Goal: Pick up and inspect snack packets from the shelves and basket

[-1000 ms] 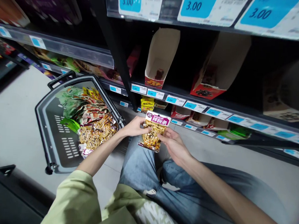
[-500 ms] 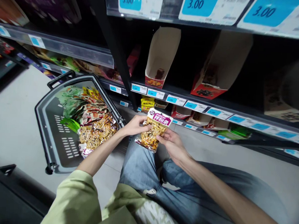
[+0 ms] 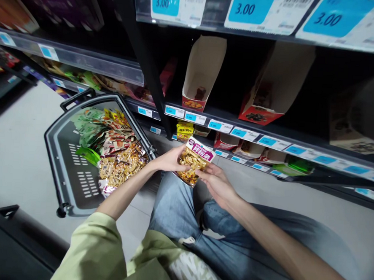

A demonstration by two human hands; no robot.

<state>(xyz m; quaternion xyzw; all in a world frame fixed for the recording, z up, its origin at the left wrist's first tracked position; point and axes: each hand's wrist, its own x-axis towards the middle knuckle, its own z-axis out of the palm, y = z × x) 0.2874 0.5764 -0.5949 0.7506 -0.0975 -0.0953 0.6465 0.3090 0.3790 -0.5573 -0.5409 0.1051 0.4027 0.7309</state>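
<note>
Above my knee I hold a snack packet (image 3: 192, 159) with a white and purple header and a clear, shiny body full of yellowish-brown strips. My left hand (image 3: 170, 159) grips its left side, thumb lying across the front. On the right edge, my right hand (image 3: 216, 182) pinches the same packet; its lower fingers are partly behind it. To the left on the floor stands a grey shopping basket (image 3: 54, 159) with black edging. Inside it, similar clear packets (image 3: 122, 167) lie in front of red-and-white packets (image 3: 119, 138) and green packets (image 3: 91, 125).
Ahead rise black shelves with a price-label strip (image 3: 219, 127). Open cardboard display boxes (image 3: 194, 102) stand on the middle shelf. A yellow packet (image 3: 184, 130) and more boxes sit on the lowest shelf. At bottom left is a dark box-like object (image 3: 6, 247).
The packet has tilted slightly and shifted a little in my hands. My left thumb now sits lower on its front. The basket and shelves look the same.
</note>
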